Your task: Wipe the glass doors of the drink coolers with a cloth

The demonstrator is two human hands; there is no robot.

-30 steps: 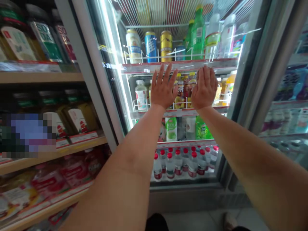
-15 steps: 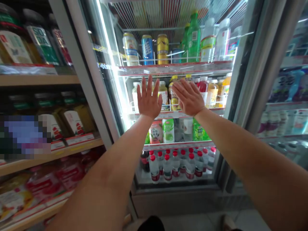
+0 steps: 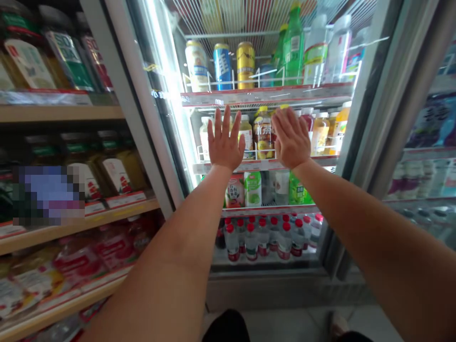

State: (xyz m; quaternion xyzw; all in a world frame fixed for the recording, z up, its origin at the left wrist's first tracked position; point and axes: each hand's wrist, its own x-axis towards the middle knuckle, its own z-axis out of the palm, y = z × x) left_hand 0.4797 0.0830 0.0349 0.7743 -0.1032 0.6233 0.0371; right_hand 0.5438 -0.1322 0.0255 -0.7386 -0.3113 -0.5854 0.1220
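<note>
Both my arms reach forward toward a lit drinks fridge. My left hand is raised with its fingers spread and holds nothing. To the right, my right hand is stretched out flat, fingers close together, also holding nothing. Between them shows a brown tea bottle with a yellow cap. Pale bottles are partly hidden behind my left hand. An amber juice bottle stands right of my right hand. Whether either hand touches glass in front of the shelves I cannot tell.
Above are a blue can, a gold can and green bottles. Lower down stand drink cartons and red-capped water bottles. A metal door frame borders the right. Wooden shelves with bottles line the left.
My right hand has turned more upright and shifted right, uncovering the tea bottle. My left hand stays spread, slightly farther right in view. The whole view has shifted a little.
</note>
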